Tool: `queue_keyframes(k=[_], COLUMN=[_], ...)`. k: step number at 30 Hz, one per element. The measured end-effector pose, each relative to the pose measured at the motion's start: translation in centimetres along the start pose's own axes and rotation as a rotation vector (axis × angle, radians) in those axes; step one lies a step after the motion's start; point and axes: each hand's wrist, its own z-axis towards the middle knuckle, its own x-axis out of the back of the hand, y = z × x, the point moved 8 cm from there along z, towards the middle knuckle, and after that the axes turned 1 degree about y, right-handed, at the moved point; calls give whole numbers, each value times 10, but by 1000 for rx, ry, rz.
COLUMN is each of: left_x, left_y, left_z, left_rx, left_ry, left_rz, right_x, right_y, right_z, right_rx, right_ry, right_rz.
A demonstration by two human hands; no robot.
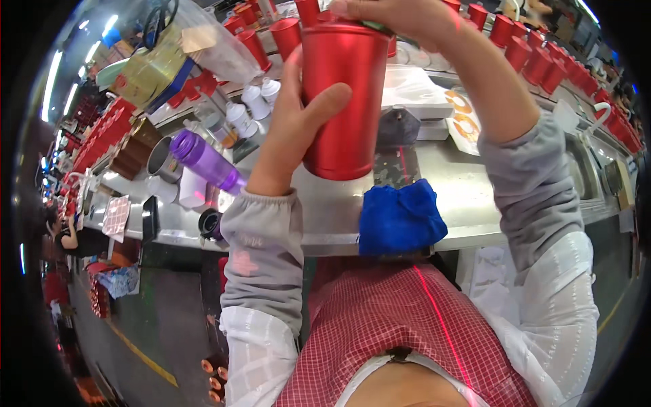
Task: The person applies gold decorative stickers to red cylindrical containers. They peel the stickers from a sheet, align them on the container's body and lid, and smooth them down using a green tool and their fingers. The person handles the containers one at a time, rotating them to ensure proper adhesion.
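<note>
A large shiny red metal canister point(346, 102) is raised above the steel worktable, tilted slightly. My left hand point(298, 122) is closed round its left side, with the thumb across the front. Over its top edge bends my right hand point(400, 15), fingers curled at the rim. A small dark green bit of something point(377, 27) shows beneath that hand; I cannot make out what it is. The canister's mouth is hidden. Below it, a crumpled blue cloth point(401, 218) lies on the table's front edge.
On the left of the steel table point(325, 220) are a purple bottle point(207, 159), several white spray bottles point(256, 102) and a metal mug point(163, 159). White boxes point(417, 91) stand behind the canister. Rows of red canisters point(536, 64) line the back. A sink point(580, 163) is at right.
</note>
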Motion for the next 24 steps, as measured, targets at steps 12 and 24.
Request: queue_keyframes(k=[12,24], left_x=[6,21], left_y=[-92,-43], left_z=[-93,-124], left_rx=[647,-5], left_ry=[319,494], left_rz=[-809,592], right_x=[-139,-171], right_y=[89,57], right_z=[-85,-104], right_rx=[-349,281], right_ry=[-211,-294], right_rz=[508,283])
